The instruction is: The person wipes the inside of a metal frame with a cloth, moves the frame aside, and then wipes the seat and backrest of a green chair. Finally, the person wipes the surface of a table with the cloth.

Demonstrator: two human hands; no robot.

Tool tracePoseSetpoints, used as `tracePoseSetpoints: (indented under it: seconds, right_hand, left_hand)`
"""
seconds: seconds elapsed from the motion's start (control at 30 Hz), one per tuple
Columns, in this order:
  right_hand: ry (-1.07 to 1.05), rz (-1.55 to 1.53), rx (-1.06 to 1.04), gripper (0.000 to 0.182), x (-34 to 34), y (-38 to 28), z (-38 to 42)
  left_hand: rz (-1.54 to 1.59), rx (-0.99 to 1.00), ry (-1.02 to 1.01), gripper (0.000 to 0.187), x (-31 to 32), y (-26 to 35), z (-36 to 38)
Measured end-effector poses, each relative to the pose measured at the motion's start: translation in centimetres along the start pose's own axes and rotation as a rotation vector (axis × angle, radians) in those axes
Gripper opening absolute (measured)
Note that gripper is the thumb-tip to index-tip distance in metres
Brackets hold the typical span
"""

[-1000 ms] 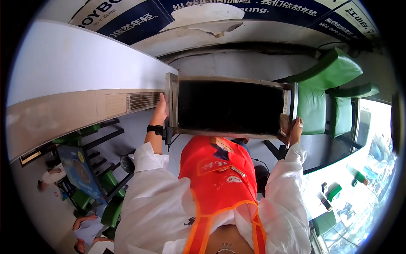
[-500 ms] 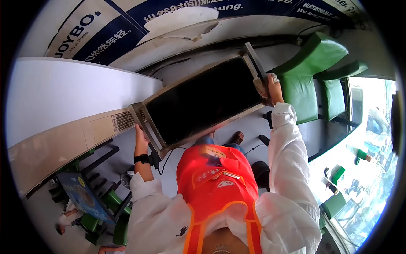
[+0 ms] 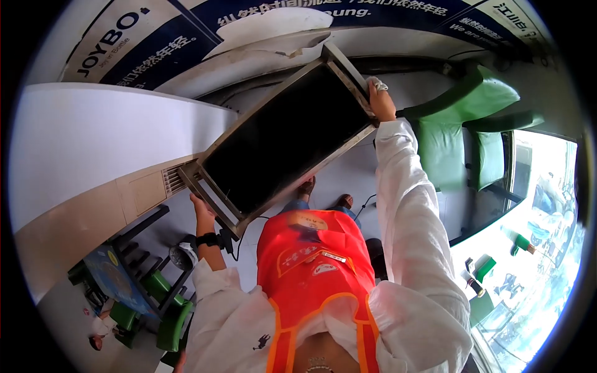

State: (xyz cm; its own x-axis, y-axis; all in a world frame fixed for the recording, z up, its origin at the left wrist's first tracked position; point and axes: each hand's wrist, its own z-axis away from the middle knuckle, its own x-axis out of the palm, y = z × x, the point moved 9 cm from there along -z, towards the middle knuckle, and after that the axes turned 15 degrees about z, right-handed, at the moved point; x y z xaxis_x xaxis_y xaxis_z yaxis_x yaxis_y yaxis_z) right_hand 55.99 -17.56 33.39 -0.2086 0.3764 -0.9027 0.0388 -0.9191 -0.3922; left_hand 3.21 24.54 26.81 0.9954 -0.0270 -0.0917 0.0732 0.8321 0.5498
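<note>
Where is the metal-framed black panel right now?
In the head view, the metal-framed black panel slants across the upper middle, between the left hand and the right hand, beyond the red apron.

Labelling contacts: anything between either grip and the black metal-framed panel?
Right grip: what looks like a pale cloth is bunched at its fingers; whether that separates it from the black metal-framed panel isn't clear. Left grip: nothing visible in the way.

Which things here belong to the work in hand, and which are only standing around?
In the work:
metal frame with black panel, left grip and right grip at its ends
white cloth, it seems, in right grip

Only around:
green chair
blue table
</note>
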Motion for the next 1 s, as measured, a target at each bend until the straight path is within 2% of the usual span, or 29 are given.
tracePoseSetpoints:
  seconds: [0.03,0.07,0.13,0.2,0.23,0.27,0.33,0.37,0.4,0.43,0.47,0.5,0.53,0.57,0.6,0.67,0.7,0.73,0.77,0.8,0.87,0.9,0.93,1.0]
  right_hand:
    - [-0.026,0.075,0.095,0.048,-0.9,-0.1,0.7]
    - [0.160,-0.045,-0.004,0.041,-1.9,-0.4,0.8]
    - [0.311,-0.384,-0.085,0.034,-4.4,-0.5,2.7]
    - [0.396,-0.466,0.031,0.030,-6.5,0.5,5.4]
    - [0.397,-0.553,0.058,0.031,-6.9,1.4,6.7]
    - [0.392,-0.562,0.132,0.033,-6.9,2.9,8.1]
    - [0.262,-0.723,0.308,0.037,-6.4,5.5,11.0]
    - [0.237,-0.784,0.347,0.038,-6.1,6.8,12.3]
    - [0.224,-0.872,0.358,0.036,-5.3,8.1,13.4]
    - [0.094,-1.056,0.478,0.035,-5.3,8.6,15.0]
    - [-0.052,-1.008,0.564,0.034,-4.0,10.4,16.4]
    - [0.193,-1.146,0.463,0.036,-4.4,11.6,17.0]
    - [0.155,-1.130,0.471,0.037,-4.6,12.9,18.1]
    - [-0.044,-1.094,0.593,0.040,-4.8,14.2,19.6]
    - [-0.032,-1.103,0.582,0.044,-3.1,16.3,20.3]
    - [-0.081,-1.200,0.204,0.050,-6.7,16.2,20.1]
    - [-0.086,-1.210,0.241,0.050,-8.6,17.4,21.0]
    - [-0.243,-1.146,0.240,0.052,-10.4,18.0,21.2]
    - [-0.388,-1.079,0.228,0.053,-11.7,18.9,21.0]
    - [-0.372,-1.087,0.253,0.053,-13.1,21.0,20.6]
    - [-0.542,-1.230,0.345,0.055,-14.3,24.3,20.4]
    - [-0.731,-1.182,0.350,0.055,-15.2,26.2,20.6]
    - [-0.461,-1.263,0.437,0.050,-16.1,28.4,19.1]
    - [-0.217,-1.367,0.601,0.045,-18.0,32.8,19.2]
  left_hand:
    - [0.021,-0.033,-0.064,0.071,0.7,0.1,0.3]
    - [-0.008,-0.031,-0.096,0.069,0.6,0.3,0.2]
    - [0.002,0.017,-0.138,0.066,0.4,0.9,0.1]
    - [-0.031,0.151,0.001,0.063,-0.7,2.7,0.1]
    - [-0.064,0.428,0.044,0.055,-0.2,5.4,-0.1]
    - [-0.385,0.588,-0.145,0.045,3.1,7.9,2.9]
    - [-0.538,1.086,0.087,0.033,9.7,8.4,15.1]
    - [-0.499,1.067,-0.166,0.028,13.1,6.2,16.0]
    - [-0.453,1.039,-0.419,0.024,16.8,3.9,17.3]
    - [-0.514,0.910,-0.576,0.022,21.5,0.5,21.5]
    - [-0.600,0.819,-0.756,0.020,25.6,-3.2,25.1]
    - [-0.702,0.745,-0.925,0.019,29.0,-7.2,29.0]
    - [-0.809,0.719,-1.088,0.018,31.7,-11.3,32.5]
    - [-0.942,0.680,-1.189,0.017,33.6,-15.6,35.1]
    - [-1.023,0.632,-1.286,0.020,34.9,-19.9,37.3]
    - [-1.050,0.396,-1.405,0.041,36.4,-28.5,39.2]
    - [-1.073,0.359,-1.530,0.049,37.3,-32.1,40.7]
    - [-1.172,0.198,-1.436,0.051,37.8,-34.6,42.6]
    - [-1.126,0.117,-1.405,0.052,38.9,-36.6,44.0]
    - [-1.082,0.043,-1.375,0.053,40.0,-38.4,45.0]
    - [-1.131,-0.113,-1.429,0.049,42.3,-41.7,46.9]
    - [-1.009,-0.431,-1.367,0.045,42.7,-43.5,48.2]
    - [-0.833,-0.732,-1.332,0.042,43.2,-45.5,49.6]
    - [-0.943,-0.608,-1.325,0.038,44.8,-47.8,49.4]
